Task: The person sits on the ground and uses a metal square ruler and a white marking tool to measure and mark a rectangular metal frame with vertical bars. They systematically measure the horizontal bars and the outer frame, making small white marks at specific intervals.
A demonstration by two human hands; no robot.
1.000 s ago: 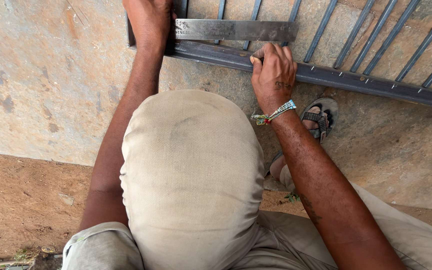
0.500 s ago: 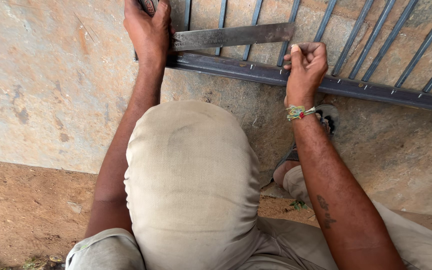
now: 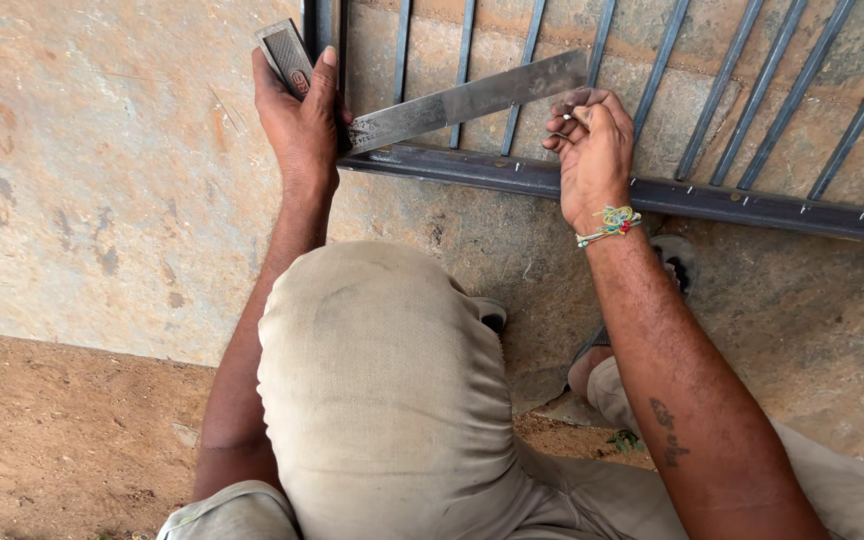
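Rough concrete and bare earth are being used as the work floor, where one steel try square is being held flat across the corner of one barred metal gate frame. Its thick stock is being gripped by the closed left hand, while the blade's end is being pinched by the right hand, whose wrist is ringed by one bracelet. Stiff, fairly light and smooth, it is judged best taken by the stock.

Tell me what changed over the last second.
The right hand left the frame's bottom rail and rose to the far end of the try square's blade. The left hand still grips the square's stock; the metal grille lies where it was.
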